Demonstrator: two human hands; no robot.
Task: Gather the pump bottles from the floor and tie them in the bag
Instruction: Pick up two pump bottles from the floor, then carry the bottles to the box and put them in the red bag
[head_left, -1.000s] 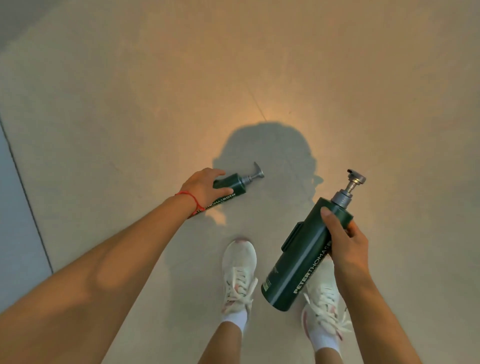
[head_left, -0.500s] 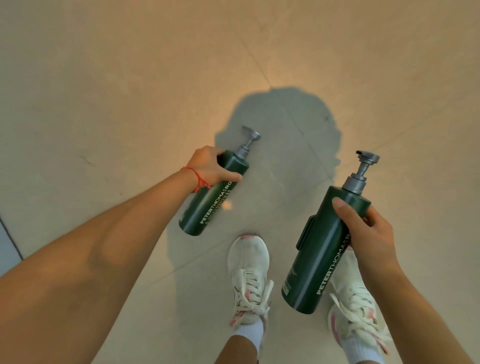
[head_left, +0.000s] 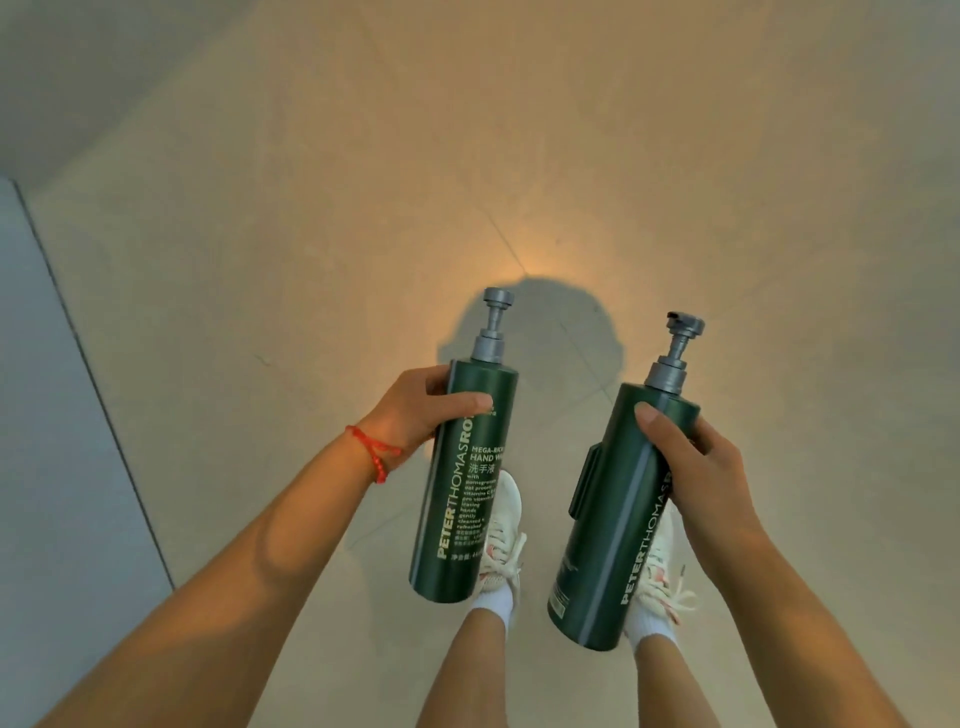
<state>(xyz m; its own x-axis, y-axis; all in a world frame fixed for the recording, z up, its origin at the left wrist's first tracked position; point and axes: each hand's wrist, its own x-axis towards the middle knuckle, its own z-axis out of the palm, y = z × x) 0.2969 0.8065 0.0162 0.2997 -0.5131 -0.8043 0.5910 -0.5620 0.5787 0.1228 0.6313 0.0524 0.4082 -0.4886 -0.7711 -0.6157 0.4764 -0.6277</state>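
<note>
Two dark green pump bottles with grey pump heads and white lettering are held up over the floor. My left hand (head_left: 418, 410), with a red string on its wrist, grips the left bottle (head_left: 462, 499) near its top. My right hand (head_left: 693, 462) grips the right bottle (head_left: 613, 525) just below its shoulder, thumb across the front. Both bottles stand nearly upright, pumps pointing away from me, apart from each other. No bag is in view.
Beige tiled floor (head_left: 519, 156) stretches ahead with my head's shadow on it. A pale grey strip (head_left: 47, 415) borders the floor on the left. My white sneakers (head_left: 501, 540) stand below the bottles.
My left hand lifted its bottle off the floor and turned it upright, closer to me. The right bottle also tilted more upright. The view rose as I straightened.
</note>
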